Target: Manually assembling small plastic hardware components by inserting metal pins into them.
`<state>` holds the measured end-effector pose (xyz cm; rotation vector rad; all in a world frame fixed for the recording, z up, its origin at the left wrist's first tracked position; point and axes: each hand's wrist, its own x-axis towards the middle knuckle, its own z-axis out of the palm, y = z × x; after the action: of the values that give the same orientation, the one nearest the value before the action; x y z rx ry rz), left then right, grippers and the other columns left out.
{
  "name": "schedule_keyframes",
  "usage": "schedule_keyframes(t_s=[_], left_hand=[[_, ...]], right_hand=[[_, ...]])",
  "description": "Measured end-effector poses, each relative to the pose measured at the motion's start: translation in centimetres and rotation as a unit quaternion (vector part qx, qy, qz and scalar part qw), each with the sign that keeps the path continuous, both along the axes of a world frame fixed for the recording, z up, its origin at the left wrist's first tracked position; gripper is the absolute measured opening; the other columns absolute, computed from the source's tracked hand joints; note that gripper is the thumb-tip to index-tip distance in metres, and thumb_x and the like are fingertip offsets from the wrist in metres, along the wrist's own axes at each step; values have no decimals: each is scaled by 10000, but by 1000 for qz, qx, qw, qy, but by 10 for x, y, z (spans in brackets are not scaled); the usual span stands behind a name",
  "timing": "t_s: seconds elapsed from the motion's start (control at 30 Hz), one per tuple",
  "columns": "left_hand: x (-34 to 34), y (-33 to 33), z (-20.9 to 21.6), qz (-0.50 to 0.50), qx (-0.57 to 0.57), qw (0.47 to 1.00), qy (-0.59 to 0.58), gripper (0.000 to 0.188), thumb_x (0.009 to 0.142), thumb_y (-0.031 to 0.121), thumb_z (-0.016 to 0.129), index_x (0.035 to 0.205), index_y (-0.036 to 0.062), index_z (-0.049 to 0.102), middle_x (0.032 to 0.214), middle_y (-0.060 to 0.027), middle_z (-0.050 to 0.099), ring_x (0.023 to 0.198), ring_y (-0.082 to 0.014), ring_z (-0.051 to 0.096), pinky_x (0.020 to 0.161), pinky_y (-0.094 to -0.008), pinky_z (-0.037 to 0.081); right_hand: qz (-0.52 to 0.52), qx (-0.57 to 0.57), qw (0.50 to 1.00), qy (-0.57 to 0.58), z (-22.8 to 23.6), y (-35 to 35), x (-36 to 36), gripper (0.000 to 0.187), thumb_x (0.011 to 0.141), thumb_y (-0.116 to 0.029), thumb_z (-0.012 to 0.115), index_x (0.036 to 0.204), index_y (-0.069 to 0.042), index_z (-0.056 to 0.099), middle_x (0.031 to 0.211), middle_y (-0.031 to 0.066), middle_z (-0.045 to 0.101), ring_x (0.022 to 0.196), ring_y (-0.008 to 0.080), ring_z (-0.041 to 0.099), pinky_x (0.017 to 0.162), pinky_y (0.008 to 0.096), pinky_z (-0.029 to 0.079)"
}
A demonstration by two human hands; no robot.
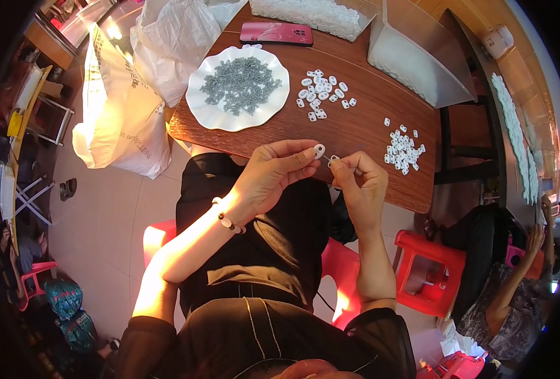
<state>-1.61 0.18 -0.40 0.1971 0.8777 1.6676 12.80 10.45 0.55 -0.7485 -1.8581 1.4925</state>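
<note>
Just above the table's near edge, my left hand [279,169] pinches a small white oval plastic piece [319,150] with dark holes between thumb and fingers. Close to it on the right, my right hand [361,180] has its thumb and forefinger closed on another small white piece [334,159], mostly covered by the fingertips. A thin greyish part seems to lie between the two pieces, too small to make out. Beyond my left hand stands a white wavy-rimmed plate [198,107] with many small grey parts [242,83]. Loose white oval pieces [321,88] lie right of the plate.
A second pile of smaller white pieces [404,151] lies at the table's [381,76] right. Behind are a pink phone [276,34] and clear bins [412,63] of white pieces. White sacks [125,107] stand left; a red stool [428,271] and another person [507,290] are at right.
</note>
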Motion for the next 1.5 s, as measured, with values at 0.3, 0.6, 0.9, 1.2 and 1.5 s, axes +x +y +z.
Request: schedule_keyframes(t_s=[0.3, 0.6, 0.9, 1.2, 1.5], left_hand=[[6, -1, 0, -5, 12, 999, 34, 255, 880, 123, 672, 1088, -21, 642, 988, -77, 680, 867, -115, 644, 800, -236, 529], [0, -6, 4, -26, 28, 994, 102, 296, 870, 167, 693, 1083, -37, 660, 952, -90, 696, 819, -110, 653, 752, -224, 533], [-8, -15, 13, -70, 28, 991, 109, 276, 856, 166, 707, 1057, -22, 676, 905, -76, 694, 756, -91, 628, 697, -218, 516], [-10, -20, 12, -97, 21, 993, 58, 282, 819, 209, 755, 994, -1, 688, 813, -46, 677, 707, -84, 608, 656, -211, 502], [-8, -21, 10, -110, 35, 993, 34, 306, 845, 293, 724, 937, 4, 686, 798, -47, 666, 693, -84, 597, 646, -216, 502]], right_hand=[[9, -11, 1000, 3, -2, -3, -1, 137, 875, -95, 655, 773, -13, 617, 626, -20, 589, 572, 9, 502, 518, 173, 371], [78, -66, 994, 25, -1, 2, -1, 142, 858, -122, 710, 850, -6, 628, 723, -7, 633, 649, 24, 553, 587, 167, 417], [134, -97, 980, 113, 2, -4, -5, 392, 814, -161, 755, 1127, 18, 602, 879, -2, 602, 776, 46, 551, 695, 176, 443], [184, -9, 977, 112, -4, 2, -6, 406, 767, -213, 777, 1071, 34, 674, 902, 41, 598, 831, 107, 522, 695, 227, 419], [166, 57, 977, 124, -4, 2, -7, 401, 718, -230, 798, 1011, 23, 689, 861, 40, 605, 832, 142, 508, 688, 243, 431]])
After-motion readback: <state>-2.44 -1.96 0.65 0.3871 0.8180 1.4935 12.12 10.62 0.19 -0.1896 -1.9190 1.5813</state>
